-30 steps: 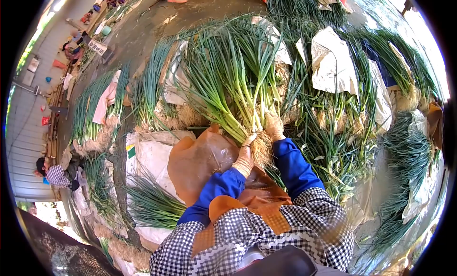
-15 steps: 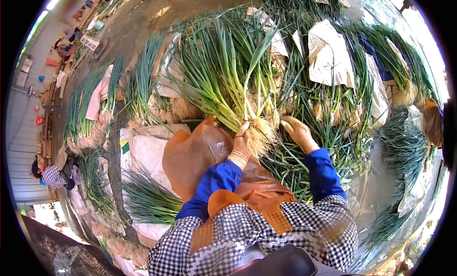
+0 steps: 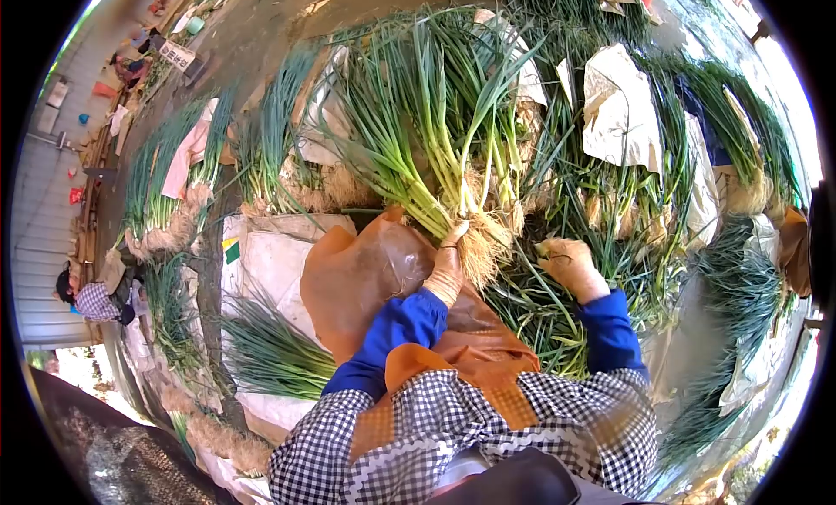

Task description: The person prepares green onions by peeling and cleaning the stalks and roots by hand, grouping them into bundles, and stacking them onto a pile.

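Note:
My left hand [image 3: 448,265] is closed round the base of a bunch of green onions [image 3: 427,148], just above their pale, stringy roots. The long green leaves fan out away from me. To the right of the roots, my right hand [image 3: 570,266] is apart from the bunch, its fingers curled in. What lies in those fingers, if anything, is hidden. Below it is a pile of loose green leaves [image 3: 544,318]. A brown plastic apron [image 3: 357,283] covers my lap under the left hand.
More green onions [image 3: 283,361] lie on a white sack [image 3: 274,274] at my left. Rows of onion bundles [image 3: 170,187] and white sacking [image 3: 620,113] surround me. Another person in a checked top [image 3: 96,301] sits at far left.
My right hand has moved right and slightly towards me, away from the bunch, and its fingers have curled in. My left hand keeps its hold on the green onions. The whole view has shifted slightly.

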`<act>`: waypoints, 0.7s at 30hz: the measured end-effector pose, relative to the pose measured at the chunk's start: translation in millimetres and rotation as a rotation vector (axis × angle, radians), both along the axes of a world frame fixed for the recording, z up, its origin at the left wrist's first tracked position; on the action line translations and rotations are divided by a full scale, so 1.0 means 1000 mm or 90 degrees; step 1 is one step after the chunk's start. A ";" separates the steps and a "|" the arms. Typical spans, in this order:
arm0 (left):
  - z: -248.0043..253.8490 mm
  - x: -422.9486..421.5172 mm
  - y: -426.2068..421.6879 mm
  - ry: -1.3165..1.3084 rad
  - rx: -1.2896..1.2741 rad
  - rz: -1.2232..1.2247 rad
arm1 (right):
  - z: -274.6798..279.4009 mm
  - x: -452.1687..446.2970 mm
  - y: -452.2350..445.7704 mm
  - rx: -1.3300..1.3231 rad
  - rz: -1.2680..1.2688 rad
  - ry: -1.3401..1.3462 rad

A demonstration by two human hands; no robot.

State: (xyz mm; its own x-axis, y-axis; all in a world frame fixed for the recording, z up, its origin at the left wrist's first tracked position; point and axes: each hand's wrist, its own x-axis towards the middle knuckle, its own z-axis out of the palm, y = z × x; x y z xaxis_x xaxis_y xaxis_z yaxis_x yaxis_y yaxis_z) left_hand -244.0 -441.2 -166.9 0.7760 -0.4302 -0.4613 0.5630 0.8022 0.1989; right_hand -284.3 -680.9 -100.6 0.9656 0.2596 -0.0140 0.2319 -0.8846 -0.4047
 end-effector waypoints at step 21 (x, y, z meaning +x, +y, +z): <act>-0.017 0.002 -0.009 -0.051 0.173 0.009 | -0.018 0.001 0.005 0.269 -0.109 0.025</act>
